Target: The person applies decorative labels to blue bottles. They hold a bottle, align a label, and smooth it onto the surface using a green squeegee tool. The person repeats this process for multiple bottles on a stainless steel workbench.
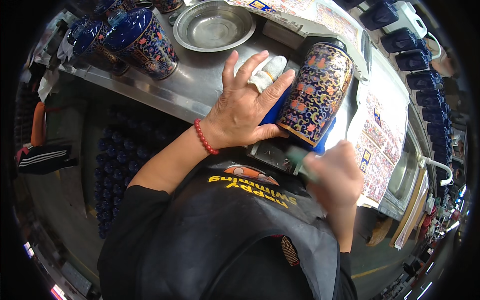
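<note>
A dark blue ceramic bottle with a colourful floral pattern [317, 93] lies tilted on a blue cloth [275, 108] over a holder at the metal table's edge. My left hand [243, 101] is spread beside it, the thumb against its lower end; one finger wears a white fabric cover [272, 71] with a yellow band. Blurred by motion, my right hand [335, 176] grips a greenish tool [302, 159], whose kind I cannot tell, just below the bottle's base. A dark tray [272, 155] with small crumbs lies under the bottle's near end.
Patterned blue bottles [146, 45] stand at the upper left of the metal table [191, 88], beside a steel basin [214, 26] of liquid. Printed decal sheets [382, 138] lie at right, near a sink [403, 176]. Rows of blue bottles [420, 80] stand farther right; round blue pieces [122, 155] are at lower left.
</note>
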Tool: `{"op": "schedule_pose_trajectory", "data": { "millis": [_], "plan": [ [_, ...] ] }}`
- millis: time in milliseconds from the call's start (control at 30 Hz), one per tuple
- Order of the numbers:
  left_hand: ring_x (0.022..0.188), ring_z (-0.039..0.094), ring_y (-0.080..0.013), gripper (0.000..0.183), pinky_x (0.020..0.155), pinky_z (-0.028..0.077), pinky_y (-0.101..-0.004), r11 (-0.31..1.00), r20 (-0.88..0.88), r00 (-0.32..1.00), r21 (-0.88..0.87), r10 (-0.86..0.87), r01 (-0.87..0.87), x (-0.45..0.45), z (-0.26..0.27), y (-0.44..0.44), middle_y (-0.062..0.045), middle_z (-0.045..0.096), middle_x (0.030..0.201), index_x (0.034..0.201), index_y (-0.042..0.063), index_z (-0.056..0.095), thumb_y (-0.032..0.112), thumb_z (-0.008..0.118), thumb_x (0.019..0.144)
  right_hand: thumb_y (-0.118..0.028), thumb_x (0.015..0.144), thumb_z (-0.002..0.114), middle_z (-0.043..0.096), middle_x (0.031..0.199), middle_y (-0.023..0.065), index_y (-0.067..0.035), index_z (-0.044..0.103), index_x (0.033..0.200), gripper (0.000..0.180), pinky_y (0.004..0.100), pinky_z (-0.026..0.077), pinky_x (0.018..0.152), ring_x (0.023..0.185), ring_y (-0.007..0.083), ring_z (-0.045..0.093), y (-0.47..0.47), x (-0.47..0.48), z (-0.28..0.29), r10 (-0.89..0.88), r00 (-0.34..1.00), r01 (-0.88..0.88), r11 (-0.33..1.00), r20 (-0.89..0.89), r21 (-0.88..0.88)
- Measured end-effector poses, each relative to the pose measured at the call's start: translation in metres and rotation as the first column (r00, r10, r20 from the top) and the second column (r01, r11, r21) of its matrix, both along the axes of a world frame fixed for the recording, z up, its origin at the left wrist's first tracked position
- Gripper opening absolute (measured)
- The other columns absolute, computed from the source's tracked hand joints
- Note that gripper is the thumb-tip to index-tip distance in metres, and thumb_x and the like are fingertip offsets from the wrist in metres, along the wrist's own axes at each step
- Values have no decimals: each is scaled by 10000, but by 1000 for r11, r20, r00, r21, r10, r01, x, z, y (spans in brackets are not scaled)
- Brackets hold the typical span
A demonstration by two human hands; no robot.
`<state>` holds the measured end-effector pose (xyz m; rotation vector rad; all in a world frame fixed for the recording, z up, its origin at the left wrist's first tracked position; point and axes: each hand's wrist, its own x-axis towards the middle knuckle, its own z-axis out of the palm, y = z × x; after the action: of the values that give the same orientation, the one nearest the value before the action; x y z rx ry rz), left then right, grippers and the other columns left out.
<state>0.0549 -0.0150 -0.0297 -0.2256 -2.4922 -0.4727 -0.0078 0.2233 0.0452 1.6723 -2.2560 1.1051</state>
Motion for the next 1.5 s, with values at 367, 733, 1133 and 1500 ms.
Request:
{"op": "schedule_pose_trajectory", "data": {
  "millis": [367,733,1133,1500],
  "plan": [
    [1427,335,-376,935,1179,105,-652,989,-55,997,136,-56,63,-1,3,7,-187,683,1074,1511,65,469,574,760,783,-21,573,771,533,818,46,-44,747,977,405,371,404,640,697,227,508,4,2,-3,-4,980,30,992,-201,122],
    [1354,450,-317,471,1176,246,-577,970,-97,992,222,-74,95,31,-12,21,-104,636,1324,1329,233,697,433,702,903,95,785,719,641,1331,227,-20,704,1148,381,413,522,876,1047,344,636,5,6,-2,-237,945,253,966,-225,47],
    [1330,499,-259,458,1189,246,-540,946,-105,992,308,-72,101,42,-23,24,-63,660,1344,1290,245,722,290,780,838,-24,798,697,498,1488,123,-224,726,1275,518,442,464,1036,1233,341,508,-4,18,-7,-159,923,278,904,-351,324],
    [1306,514,-260,471,1172,267,-555,946,-116,989,300,-91,122,41,-25,23,-61,661,1342,1312,227,706,289,767,849,7,775,709,521,1450,124,-217,746,1243,520,447,467,1033,1227,354,510,-2,16,-8,-158,921,270,917,-356,293]
  ]
}}
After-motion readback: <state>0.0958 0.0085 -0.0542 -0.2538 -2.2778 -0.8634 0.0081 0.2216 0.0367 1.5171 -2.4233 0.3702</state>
